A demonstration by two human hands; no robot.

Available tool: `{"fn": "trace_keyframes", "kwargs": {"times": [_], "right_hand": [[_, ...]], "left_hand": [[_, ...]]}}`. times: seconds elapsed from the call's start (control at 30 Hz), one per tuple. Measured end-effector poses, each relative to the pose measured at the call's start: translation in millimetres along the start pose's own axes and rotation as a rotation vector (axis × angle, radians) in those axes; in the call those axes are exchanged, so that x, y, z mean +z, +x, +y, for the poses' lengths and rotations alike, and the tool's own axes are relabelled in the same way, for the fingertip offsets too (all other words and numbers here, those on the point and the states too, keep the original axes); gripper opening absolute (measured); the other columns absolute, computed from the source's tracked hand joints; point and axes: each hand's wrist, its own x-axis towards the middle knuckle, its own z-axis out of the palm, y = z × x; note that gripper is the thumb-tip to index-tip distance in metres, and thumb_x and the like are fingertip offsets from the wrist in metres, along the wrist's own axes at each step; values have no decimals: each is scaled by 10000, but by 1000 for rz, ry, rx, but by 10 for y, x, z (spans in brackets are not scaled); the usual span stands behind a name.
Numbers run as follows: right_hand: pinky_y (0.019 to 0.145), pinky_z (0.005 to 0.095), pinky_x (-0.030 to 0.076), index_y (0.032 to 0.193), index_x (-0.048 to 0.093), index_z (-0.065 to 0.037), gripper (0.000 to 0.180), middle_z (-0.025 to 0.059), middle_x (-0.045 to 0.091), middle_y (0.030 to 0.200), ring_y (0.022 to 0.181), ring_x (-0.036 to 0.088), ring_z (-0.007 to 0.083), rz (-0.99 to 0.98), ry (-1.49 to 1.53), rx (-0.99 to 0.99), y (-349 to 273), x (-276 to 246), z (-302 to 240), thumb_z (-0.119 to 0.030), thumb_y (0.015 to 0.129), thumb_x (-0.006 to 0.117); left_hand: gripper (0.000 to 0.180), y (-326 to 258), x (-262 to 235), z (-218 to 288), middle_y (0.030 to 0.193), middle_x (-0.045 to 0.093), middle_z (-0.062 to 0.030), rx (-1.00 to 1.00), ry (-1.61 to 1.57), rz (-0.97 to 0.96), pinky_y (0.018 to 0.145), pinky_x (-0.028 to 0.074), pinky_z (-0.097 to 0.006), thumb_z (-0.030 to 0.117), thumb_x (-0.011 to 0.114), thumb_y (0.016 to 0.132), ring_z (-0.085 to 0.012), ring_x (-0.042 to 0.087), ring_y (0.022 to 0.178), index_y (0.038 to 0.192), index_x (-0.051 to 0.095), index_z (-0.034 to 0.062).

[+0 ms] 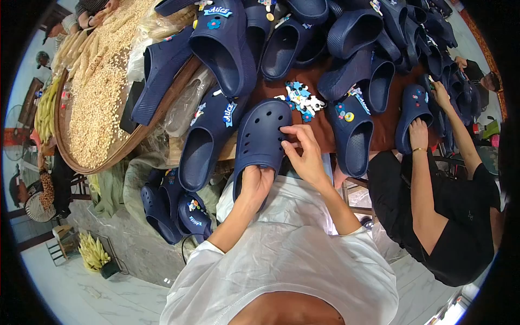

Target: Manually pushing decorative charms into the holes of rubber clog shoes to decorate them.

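Note:
A plain navy clog (262,132) with round vent holes is in front of me, toe pointing away. My left hand (257,183) reaches into its foot opening and holds it from inside; those fingers are hidden in the shoe. At the clog's right side is my right hand (309,154), thumb and forefinger apart, their tips by the side holes. I see nothing between them. Just beyond the clog lies a pile of blue, white and black shoe charms (301,100). Navy clogs with charms fitted flank it, one at the left (203,141) and one at the right (353,130).
Many more navy clogs (355,32) are heaped at the back of the brown-covered table (382,140). A round tray (103,162) of pale kernels stands at the left. Several clogs (170,208) sit lower left. A co-worker in black (457,216) handles another clog (414,111) at the right.

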Motion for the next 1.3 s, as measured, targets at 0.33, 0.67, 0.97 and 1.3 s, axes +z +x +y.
{"fn": "trace_keyframes", "kwargs": {"times": [0.33, 0.67, 0.97, 1.3], "right_hand": [[814, 328, 517, 1116, 601, -55, 251, 113, 531, 1089, 1005, 574, 243, -9, -38, 39, 15, -100, -43, -38, 865, 592], [916, 450, 417, 1194, 505, 34, 328, 214, 513, 1154, 1071, 504, 391, 260, -599, -168, 313, -295, 422, -6, 869, 527], [906, 418, 429, 1186, 541, 9, 362, 176, 530, 1177, 1093, 510, 352, 182, -722, -268, 692, -216, 522, 11, 824, 549], [1004, 500, 361, 1205, 571, -7, 472, 152, 538, 1252, 1209, 454, 393, 54, -919, -353, 930, -192, 685, 50, 738, 587]], "left_hand": [[341, 472, 163, -29, 1258, 562, -116, -6, 208, -94, 952, 492, -396, 237, 400, 997, -247, 580, 1109, 1283, 498, 78], [441, 488, -250, -18, 1444, 397, -122, 3, 178, -314, 1094, 340, -447, 291, 283, 1012, -278, 417, 1301, 1375, 412, 76], [447, 343, -314, 79, 1447, 396, -119, 30, 122, -251, 1100, 328, -448, 295, 273, 1013, -279, 410, 1307, 1380, 409, 78], [455, 279, -210, 62, 1450, 394, -116, 60, 74, -223, 1108, 316, -449, 299, 261, 1013, -280, 401, 1315, 1385, 405, 81]]}}
